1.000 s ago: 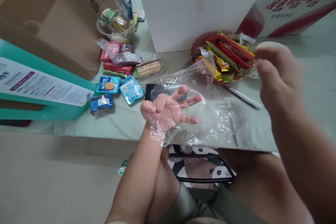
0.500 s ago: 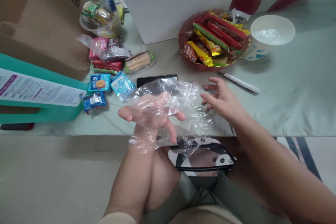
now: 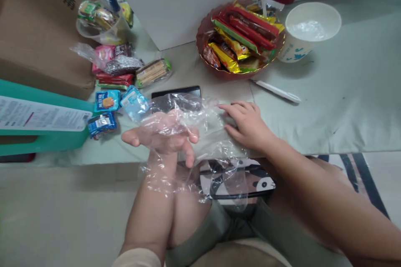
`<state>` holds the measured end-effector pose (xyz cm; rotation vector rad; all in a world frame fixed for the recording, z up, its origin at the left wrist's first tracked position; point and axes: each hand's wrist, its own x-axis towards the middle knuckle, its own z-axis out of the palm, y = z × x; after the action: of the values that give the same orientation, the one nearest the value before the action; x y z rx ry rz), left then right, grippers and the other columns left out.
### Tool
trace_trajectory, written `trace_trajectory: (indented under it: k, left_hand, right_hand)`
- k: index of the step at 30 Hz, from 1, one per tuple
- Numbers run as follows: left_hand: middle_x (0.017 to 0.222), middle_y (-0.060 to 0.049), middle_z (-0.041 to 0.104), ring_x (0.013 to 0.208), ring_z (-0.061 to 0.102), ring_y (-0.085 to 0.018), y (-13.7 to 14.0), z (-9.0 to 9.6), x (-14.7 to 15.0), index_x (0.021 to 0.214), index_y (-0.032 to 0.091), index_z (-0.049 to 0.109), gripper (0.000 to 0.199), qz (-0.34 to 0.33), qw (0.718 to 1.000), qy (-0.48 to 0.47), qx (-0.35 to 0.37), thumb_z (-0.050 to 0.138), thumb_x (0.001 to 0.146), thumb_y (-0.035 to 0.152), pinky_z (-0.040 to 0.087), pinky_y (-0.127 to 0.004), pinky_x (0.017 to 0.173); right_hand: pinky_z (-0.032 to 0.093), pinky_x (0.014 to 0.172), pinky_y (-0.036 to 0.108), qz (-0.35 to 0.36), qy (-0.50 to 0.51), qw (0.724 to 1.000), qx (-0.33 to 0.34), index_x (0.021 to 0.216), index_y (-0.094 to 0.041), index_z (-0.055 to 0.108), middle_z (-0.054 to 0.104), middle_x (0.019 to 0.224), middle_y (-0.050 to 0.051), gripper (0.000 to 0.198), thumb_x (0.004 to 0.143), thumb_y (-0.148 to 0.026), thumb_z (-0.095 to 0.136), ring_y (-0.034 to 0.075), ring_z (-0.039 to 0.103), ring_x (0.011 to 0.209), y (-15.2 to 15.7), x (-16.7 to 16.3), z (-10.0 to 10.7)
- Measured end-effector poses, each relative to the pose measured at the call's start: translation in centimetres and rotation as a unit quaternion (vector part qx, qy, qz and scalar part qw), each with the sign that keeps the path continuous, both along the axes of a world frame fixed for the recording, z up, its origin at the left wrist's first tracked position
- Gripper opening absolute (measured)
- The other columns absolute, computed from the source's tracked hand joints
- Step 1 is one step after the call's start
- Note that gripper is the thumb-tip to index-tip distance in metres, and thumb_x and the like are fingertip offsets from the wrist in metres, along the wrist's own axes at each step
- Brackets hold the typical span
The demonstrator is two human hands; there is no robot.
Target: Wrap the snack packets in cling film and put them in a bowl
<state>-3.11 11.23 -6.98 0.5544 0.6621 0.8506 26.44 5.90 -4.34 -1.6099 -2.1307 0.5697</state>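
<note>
A thin clear plastic bag (image 3: pixel 209 133) lies crumpled around my left hand (image 3: pixel 164 135) and hangs past the table's front edge. That hand is turned palm up with its fingers spread. Most of it shows through the film; whether it is inside the bag or beneath it I cannot tell. My right hand (image 3: pixel 249 125) is palm down at the bag's right side, fingers stretched out, their tips at the film. Whether they touch it is unclear. Just behind the bag lies a dark phone (image 3: pixel 177 91), partly covered by the film.
A red bowl of wrapped snacks (image 3: pixel 202 56) stands behind, with a paper cup (image 3: pixel 294 46) and white pen (image 3: pixel 277 91) on its right. Left are snack packets (image 3: pixel 107 101), a plastic tub (image 3: pixel 117 33), a cardboard box (image 3: pixel 40 46) and a green carrier (image 3: pixel 46 144). A panda-print bag (image 3: pixel 238 183) is below the edge.
My right hand has moved left to the bag's edge and turned palm down. The bag hangs lower and more spread out. The whole view has shifted slightly.
</note>
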Motion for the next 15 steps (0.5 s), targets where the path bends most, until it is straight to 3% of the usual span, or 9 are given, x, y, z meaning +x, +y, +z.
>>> trace_trajectory:
  k: [3, 6, 8, 11, 13, 15]
  left_hand:
    - [0.062, -0.009, 0.063, 0.1, 0.071, -0.038, 0.3, 0.5, 0.1, 0.053, 0.026, 0.055, 0.057, 0.028, 0.999, -0.014, 0.033, 0.071, 0.048, 0.081, 0.063, -0.044, 0.067]
    - [0.066, -0.009, 0.064, 0.096, 0.071, -0.036, 0.4, 1.7, 0.5, 0.053, 0.027, 0.055, 0.059, 0.047, 0.998, 0.008, 0.042, 0.07, 0.043, 0.083, 0.062, -0.042, 0.065]
    - [0.072, -0.009, 0.065, 0.097, 0.069, -0.035, 0.3, 2.7, 0.8, 0.054, 0.027, 0.054, 0.061, 0.067, 0.996, 0.021, 0.048, 0.069, 0.039, 0.084, 0.06, -0.041, 0.064]
    - [0.083, -0.01, 0.068, 0.107, 0.066, -0.036, 0.2, 4.3, 2.0, 0.057, 0.026, 0.053, 0.06, 0.144, 0.986, 0.047, 0.064, 0.064, 0.044, 0.084, 0.058, -0.04, 0.068]
    - [0.093, -0.008, 0.07, 0.118, 0.061, -0.036, 0.1, 5.3, 3.2, 0.062, 0.027, 0.054, 0.053, 0.21, 0.972, 0.062, 0.082, 0.06, 0.054, 0.079, 0.057, -0.039, 0.074]
    - [0.103, -0.004, 0.071, 0.128, 0.056, -0.035, 0.1, 6.2, 4.5, 0.066, 0.027, 0.055, 0.044, 0.25, 0.96, 0.058, 0.11, 0.058, 0.061, 0.071, 0.055, -0.039, 0.08]
  right_hand:
    - [0.048, 0.099, 0.053, -0.041, 0.084, 0.996, -0.007, 0.129, -0.023, 0.062, 0.074, 0.098, 0.008, 0.043, 0.089, -0.017, 0.049, 0.029, 0.067, 0.102, 0.3, 0.6, 0.2]
    - [0.054, 0.084, 0.044, -0.096, 0.234, 0.968, -0.005, 0.124, -0.024, 0.058, 0.066, 0.089, 0.004, 0.039, 0.085, -0.021, 0.053, 0.023, 0.066, 0.083, 0.5, 1.1, 0.6]
    - [0.055, 0.078, 0.04, -0.167, 0.338, 0.926, 0.031, 0.121, -0.027, 0.054, 0.06, 0.085, 0.001, 0.039, 0.083, -0.024, 0.057, 0.02, 0.063, 0.077, 0.5, 1.6, 1.0]
    - [0.057, 0.074, 0.036, -0.279, 0.468, 0.835, 0.079, 0.116, -0.032, 0.052, 0.059, 0.09, -0.001, 0.039, 0.079, -0.027, 0.063, 0.017, 0.063, 0.075, 0.6, 2.8, 1.5]
    - [0.059, 0.071, 0.034, -0.306, 0.541, 0.783, 0.027, 0.112, -0.032, 0.055, 0.063, 0.095, -0.001, 0.039, 0.076, -0.033, 0.069, 0.016, 0.065, 0.076, 0.6, 3.5, 1.7]
    - [0.062, 0.07, 0.035, -0.269, 0.57, 0.771, -0.095, 0.104, -0.029, 0.062, 0.068, 0.098, 0.001, 0.039, 0.07, -0.041, 0.079, 0.017, 0.068, 0.077, 0.2, 3.9, 1.9]
